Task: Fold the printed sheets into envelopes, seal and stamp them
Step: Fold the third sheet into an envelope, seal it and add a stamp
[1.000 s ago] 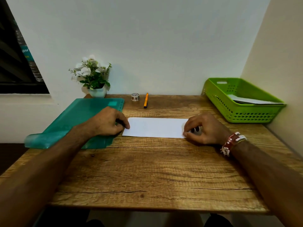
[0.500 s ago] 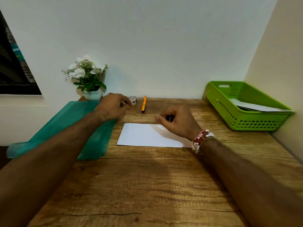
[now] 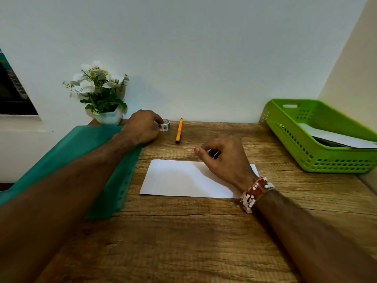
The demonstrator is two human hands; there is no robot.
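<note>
A white folded sheet [image 3: 173, 178] lies flat on the wooden table [image 3: 183, 242], a little beyond its middle. My left hand [image 3: 140, 127] is stretched to the back edge, where its fingertips close on a small roll of stickers [image 3: 165, 126]. My right hand [image 3: 226, 160] hovers over the sheet's far right corner with its fingers curled round a small dark object [image 3: 214, 154], most of which is hidden. A beaded band sits on the right wrist.
An orange pen [image 3: 179, 130] lies just right of the roll. A teal plastic folder [image 3: 85, 148] covers the table's left side under my left forearm. A white pot of flowers [image 3: 108, 117] stands at the back left. A green basket [image 3: 289, 137] at the right holds papers.
My left hand left the sheet's left edge and travelled back to the roll. My right hand lifted from the sheet's right end and moved up and left, still curled round the dark object.
</note>
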